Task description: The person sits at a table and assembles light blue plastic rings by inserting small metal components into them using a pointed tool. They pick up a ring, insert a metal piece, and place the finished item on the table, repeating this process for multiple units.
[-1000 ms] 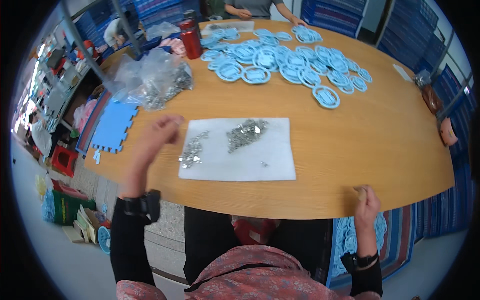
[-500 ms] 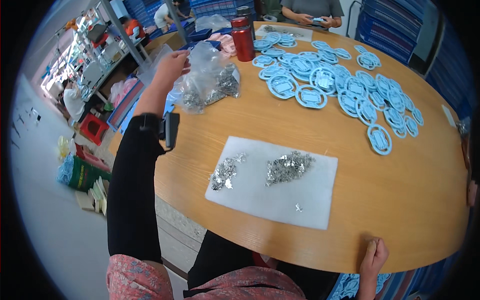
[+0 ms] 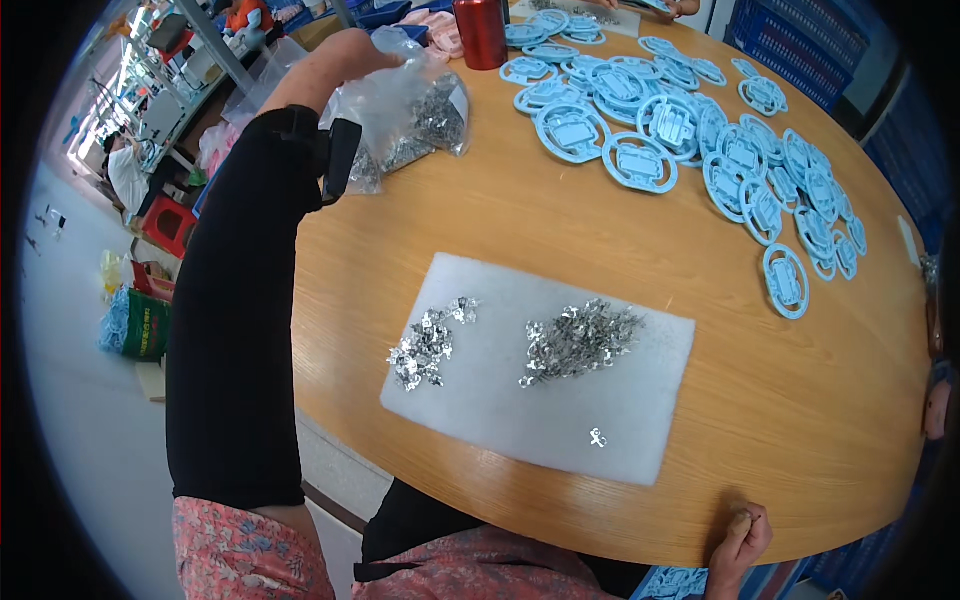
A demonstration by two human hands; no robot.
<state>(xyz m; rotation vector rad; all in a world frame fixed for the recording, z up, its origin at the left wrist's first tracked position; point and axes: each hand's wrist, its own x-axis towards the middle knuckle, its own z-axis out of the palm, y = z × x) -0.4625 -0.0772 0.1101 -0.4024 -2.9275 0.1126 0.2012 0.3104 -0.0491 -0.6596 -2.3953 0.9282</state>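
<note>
My left hand (image 3: 350, 60) reaches to the far left, at the top of clear plastic bags (image 3: 395, 105) filled with small silvery metal pieces. Its fingertips are blurred against the plastic, so their grip does not show. On the near right table edge, my right hand (image 3: 745, 535) rests in a fist, and whatever it may hold is hidden. Between them lies a white foam mat (image 3: 480, 400). It carries a larger heap of small metal pieces (image 3: 580, 342), a smaller heap (image 3: 422, 350) at its left, and a lone metal piece (image 3: 598, 438) near the front.
Many light blue oval plastic parts (image 3: 640, 162) spread over the far right of the wooden table (image 3: 480, 215). A red bottle (image 3: 481, 35) stands behind the bags. Another person's hand (image 3: 683, 8) shows at the far edge. Blue crates (image 3: 790, 50) are stacked beyond.
My left hand has come down from above onto the plastic bags. The view has tilted lower and nearer, and my right hand stays closed at the table edge.
</note>
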